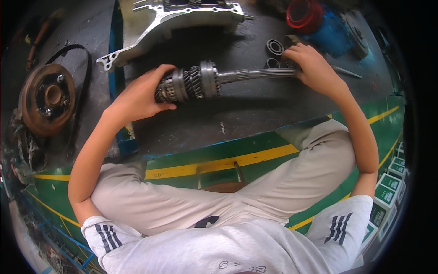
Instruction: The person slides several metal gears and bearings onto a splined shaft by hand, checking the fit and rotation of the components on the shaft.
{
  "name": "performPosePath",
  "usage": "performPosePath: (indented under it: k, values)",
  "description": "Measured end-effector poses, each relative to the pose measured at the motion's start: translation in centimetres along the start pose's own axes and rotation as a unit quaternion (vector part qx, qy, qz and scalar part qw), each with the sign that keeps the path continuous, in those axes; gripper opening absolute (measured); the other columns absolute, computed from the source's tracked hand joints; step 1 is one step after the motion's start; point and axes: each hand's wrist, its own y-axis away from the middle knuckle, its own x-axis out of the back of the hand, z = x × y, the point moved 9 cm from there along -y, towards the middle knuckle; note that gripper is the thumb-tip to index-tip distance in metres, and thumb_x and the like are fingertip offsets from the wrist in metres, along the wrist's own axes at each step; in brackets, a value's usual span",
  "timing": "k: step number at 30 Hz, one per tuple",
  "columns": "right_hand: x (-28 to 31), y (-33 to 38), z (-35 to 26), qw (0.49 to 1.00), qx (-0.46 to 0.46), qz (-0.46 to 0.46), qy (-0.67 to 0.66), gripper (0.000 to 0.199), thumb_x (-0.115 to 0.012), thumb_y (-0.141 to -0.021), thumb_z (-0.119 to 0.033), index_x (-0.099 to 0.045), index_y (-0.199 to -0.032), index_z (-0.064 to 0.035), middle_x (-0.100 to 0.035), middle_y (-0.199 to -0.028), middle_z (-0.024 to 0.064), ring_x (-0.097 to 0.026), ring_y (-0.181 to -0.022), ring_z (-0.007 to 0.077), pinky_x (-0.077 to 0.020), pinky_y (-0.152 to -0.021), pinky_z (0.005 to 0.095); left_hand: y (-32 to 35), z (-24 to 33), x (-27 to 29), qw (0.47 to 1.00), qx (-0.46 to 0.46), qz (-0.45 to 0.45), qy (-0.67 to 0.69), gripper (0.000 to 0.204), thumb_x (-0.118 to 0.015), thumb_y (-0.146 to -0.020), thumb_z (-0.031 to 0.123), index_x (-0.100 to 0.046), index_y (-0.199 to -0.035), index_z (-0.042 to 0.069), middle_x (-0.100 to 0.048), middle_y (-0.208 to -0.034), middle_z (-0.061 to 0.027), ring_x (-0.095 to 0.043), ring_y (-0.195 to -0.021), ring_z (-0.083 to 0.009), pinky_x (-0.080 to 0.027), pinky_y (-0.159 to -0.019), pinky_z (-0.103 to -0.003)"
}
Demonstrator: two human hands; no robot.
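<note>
A metal gear shaft [255, 74] lies level above the dark bench top, its stack of gears on the left and a long splined rod on the right. My left hand [145, 93] wraps round the gear-stack end, with thumb and fingers apart on either side of it. At the rod's right tip, my right hand [315, 68] is curled, the fingers bent over beside the loose rings; the hand hides the tip itself. A ball bearing [274, 46] lies just beyond those fingers, and a smaller metal ring [273, 63] sits close against them.
A silver gearbox housing [182, 20] stands at the back. On the left are a rusty pulley wheel [48, 98] and a black toothed belt [86, 64]. A red-and-blue container [315, 25] stands at the back right, near a thin metal rod [347, 72]. Boxes [388, 192] line the right.
</note>
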Motion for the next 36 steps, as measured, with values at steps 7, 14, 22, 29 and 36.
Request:
performPosePath:
  k: [7,14,22,29,36]
  values:
    - [3.7,2.2,-0.8,0.995,-0.029,0.02,-0.094,0.04,-0.089,-0.085,-0.006,-0.074,-0.122,-0.0053,-0.073,-0.115,0.0139,-0.065,-0.117,0.0363,-0.0527,-0.104,0.0449,-0.1,0.9,0.8,0.999,-0.032,0.019,-0.036,0.106,-0.084,-0.076,0.072,-0.052,-0.156,0.009,-0.064,-0.144,-0.0224,-0.064,-0.135,-0.0459,-0.05,-0.116,-0.053]
    - [1.9,0.3,-2.8,0.986,-0.023,-0.061,-0.156,0.039,-0.091,-0.087,-0.014,-0.075,-0.121,-0.0038,-0.072,-0.107,0.0147,-0.067,-0.104,0.035,-0.0539,-0.093,0.0455,-0.3,1.5,0.6,0.993,-0.083,0.065,-0.057,0.09,-0.083,-0.081,0.062,-0.058,-0.147,0.006,-0.064,-0.134,-0.022,-0.064,-0.126,-0.045,-0.049,-0.113,-0.05]
    - [1.4,-4.6,-10.5,0.974,0.109,0.072,-0.183,0.036,-0.092,-0.086,-0.021,-0.077,-0.113,-0.0047,-0.075,-0.099,0.0178,-0.073,-0.102,0.0386,-0.058,-0.092,0.0497,-1.3,2.9,1.2,0.99,-0.111,0.064,-0.051,0.081,-0.085,-0.079,0.055,-0.062,-0.136,0.002,-0.065,-0.124,-0.0212,-0.065,-0.117,-0.0432,-0.052,-0.105,-0.049]
    - [0.8,-5.1,-9.5,0.973,0.094,0.02,-0.211,0.065,-0.094,-0.083,-0.021,-0.066,-0.137,0.0004,-0.079,-0.106,0.0211,-0.075,-0.108,0.0407,-0.0583,-0.092,0.0492,-1.6,2.1,1.0,0.989,-0.125,0.08,-0.012,0.076,-0.087,-0.077,0.05,-0.064,-0.132,0.002,-0.066,-0.118,-0.0218,-0.067,-0.11,-0.0429,-0.055,-0.098,-0.048]
    - [1.0,-4.4,-9.0,0.98,0.063,-0.023,-0.187,0.031,-0.088,-0.089,-0.018,-0.079,-0.111,0.0023,-0.076,-0.091,0.0225,-0.075,-0.095,0.0432,-0.0581,-0.087,0.0507,-1.7,2.6,1.0,0.987,-0.13,0.091,-0.005,0.076,-0.088,-0.076,0.05,-0.065,-0.129,0.0,-0.067,-0.114,-0.0221,-0.068,-0.106,-0.0428,-0.055,-0.094,-0.047]
